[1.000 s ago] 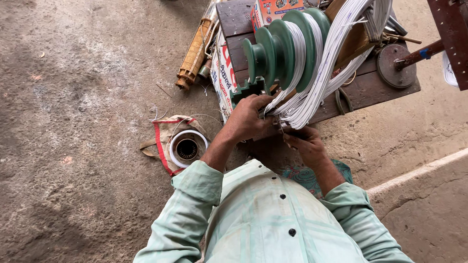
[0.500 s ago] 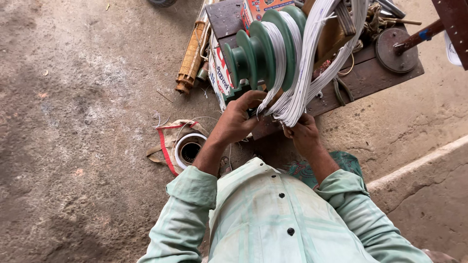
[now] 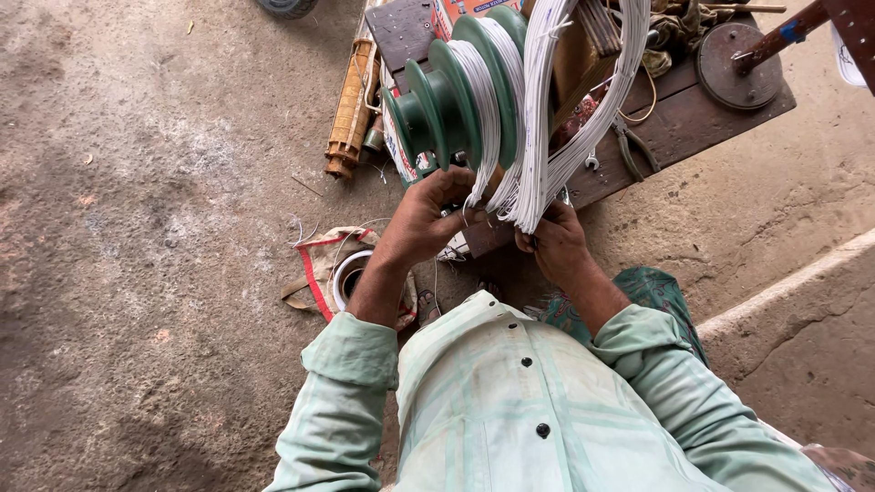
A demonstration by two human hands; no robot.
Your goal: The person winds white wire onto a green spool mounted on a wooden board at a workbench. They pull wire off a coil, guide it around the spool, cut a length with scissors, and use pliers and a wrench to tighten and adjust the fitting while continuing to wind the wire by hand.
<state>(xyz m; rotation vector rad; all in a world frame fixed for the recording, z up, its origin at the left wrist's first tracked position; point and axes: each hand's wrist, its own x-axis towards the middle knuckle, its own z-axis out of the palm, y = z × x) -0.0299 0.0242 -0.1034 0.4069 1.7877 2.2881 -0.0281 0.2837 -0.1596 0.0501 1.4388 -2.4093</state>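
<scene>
Left hand (image 3: 436, 214) curled around loops of white wire (image 3: 538, 137) at the base of the green stepped spool (image 3: 456, 96). Right hand (image 3: 553, 241) just beside it, pinching the same bundle of loops from below. Spool mounted on a low wooden table (image 3: 679, 128). Below and left of the spool, a roll of tape (image 3: 344, 273) on the concrete floor (image 3: 137, 228).

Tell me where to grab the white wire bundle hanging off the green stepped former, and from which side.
Grip the white wire bundle at its lower end, where the strands gather tightly, coming from below. Higher up the loops spread over the green stepped former and its flanges block access. The right hand already pinches there; the left hand is beside it.
</scene>
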